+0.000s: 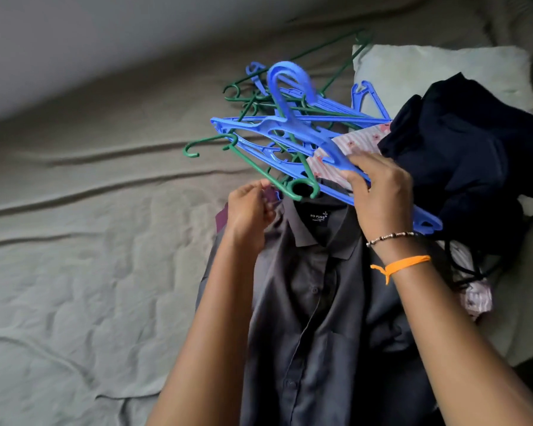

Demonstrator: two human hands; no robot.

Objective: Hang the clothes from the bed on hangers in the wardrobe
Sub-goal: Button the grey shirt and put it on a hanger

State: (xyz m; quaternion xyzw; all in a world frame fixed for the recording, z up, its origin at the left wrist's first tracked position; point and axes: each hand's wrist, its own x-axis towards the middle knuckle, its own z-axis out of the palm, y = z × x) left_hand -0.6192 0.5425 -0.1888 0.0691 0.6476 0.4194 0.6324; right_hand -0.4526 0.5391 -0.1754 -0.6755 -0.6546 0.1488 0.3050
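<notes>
Bed [74, 272] covered with wrinkled grey-green sheet, bare on left side. Left hand [251, 210] closed, pinching the left shoulder/collar edge of a grey shirt [314, 302]; a bit of purple cloth [220, 221] peeks out just beside that hand. Shirt lies flat on bed, collar up, buttoned, dark label inside neck. Above the collar, tangle of blue and green hangers [274, 124] piled on the bed, one green hook loop right at shirt collar. Right hand [379, 192] gripping a blue hanger [317, 139], lifted out of pile, hook up and tilted; fingers wrapped over its arm. Right wrist has bead bracelet [388, 236] and orange thread [406, 262]. Under the hangers, pink striped cloth [356, 141]. Far right, dark navy clothes [462, 142] heaped on a pale pillow [428, 66]. Wardrobe not in frame.
</notes>
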